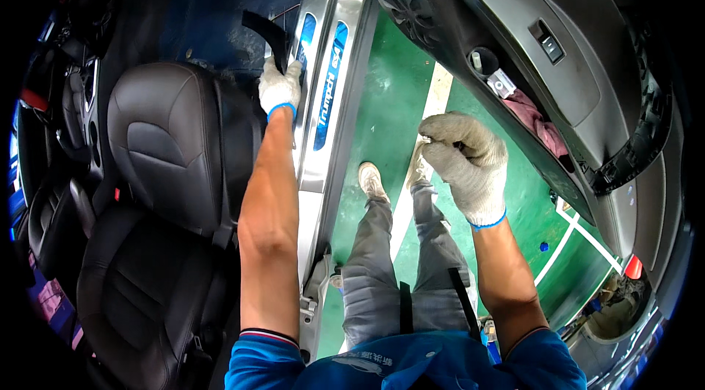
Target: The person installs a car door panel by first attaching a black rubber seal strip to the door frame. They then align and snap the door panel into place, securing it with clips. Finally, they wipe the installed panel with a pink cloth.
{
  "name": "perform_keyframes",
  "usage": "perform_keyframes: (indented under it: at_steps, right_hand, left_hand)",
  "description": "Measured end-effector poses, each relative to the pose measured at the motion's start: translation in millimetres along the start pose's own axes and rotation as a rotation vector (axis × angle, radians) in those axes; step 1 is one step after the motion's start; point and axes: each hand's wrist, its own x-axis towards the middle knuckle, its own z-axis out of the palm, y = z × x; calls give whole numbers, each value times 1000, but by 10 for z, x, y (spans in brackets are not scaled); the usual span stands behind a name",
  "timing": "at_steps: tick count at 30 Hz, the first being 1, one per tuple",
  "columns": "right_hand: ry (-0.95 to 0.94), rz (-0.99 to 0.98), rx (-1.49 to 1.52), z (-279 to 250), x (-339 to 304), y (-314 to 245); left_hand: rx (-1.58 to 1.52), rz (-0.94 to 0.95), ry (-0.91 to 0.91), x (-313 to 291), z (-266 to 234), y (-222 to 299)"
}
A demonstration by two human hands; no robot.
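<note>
Left hand: the left hand (pixel 280 87), in a white knit work glove with a blue cuff, reached forward and down to the car's door opening, its fingers (pixel 273 73) curled shut around the lower end of a black curved strip of trim (pixel 270 31).
Black trim: the strip rose from the glove and arched up to the left, over the dark blue carpeted floor (pixel 213 15) of the car; its lower end sat just beside the sill plate.
Sill plate: a long silver metal door sill plate with blue inserts (pixel 327 89) ran from the top of the view down towards the person's body, between the seat and the green floor.
Right hand: the right hand (pixel 464 159), in a matching white knit glove, was held up in the air over the green floor, well apart from the sill. Its fingers (pixel 440 147) were pinched closed at the tips; whether they held some small thing could not be told.
Seat: a black leather car seat (pixel 165 147) lay left of the left forearm, its backrest close to the arm.
Door: the open grey car door panel (pixel 558 74) stood to the right, a pink cloth (pixel 540 122) tucked in its pocket.
Floor: a green painted workshop floor with white lines (pixel 389 103) showed beneath the person's grey trousers and pale shoes.
</note>
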Motion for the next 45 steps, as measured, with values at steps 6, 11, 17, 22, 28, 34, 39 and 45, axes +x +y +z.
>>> perform_keyframes:
  at_steps: [6,11,17,22,28,34,39,45]
  right_hand:
    - [-15,-158,-238,-26,132,84]
    - [-17,-141,-202,-30,194,155]
    - [6,-17,-13,18,177,137]
    - [-28,-154,-76,73,207,76]
    - [-31,-186,-81,24,52,-15]
    - [-74,-120,-8,-105,-159,-258]
    - [63,-243,-218,-348,-355,-288]
    - [279,-236,-264,-952,-798,-308]
  left_hand:
    - [214,-128,-26,301,221,-153]
    - [402,-129,-69,267,274,-371]
    - [-262,241,-1,-500,-187,418]
    - [-1538,35,-699,-1894,-1003,1274]
    - [-1572,-52,-675,-2151,-1176,1539]
    - [-1428,-36,-601,-2346,-1268,1699]
    - [-1345,113,-465,-2590,-1099,1906]
    - [-1235,218,-327,-2713,-875,2381]
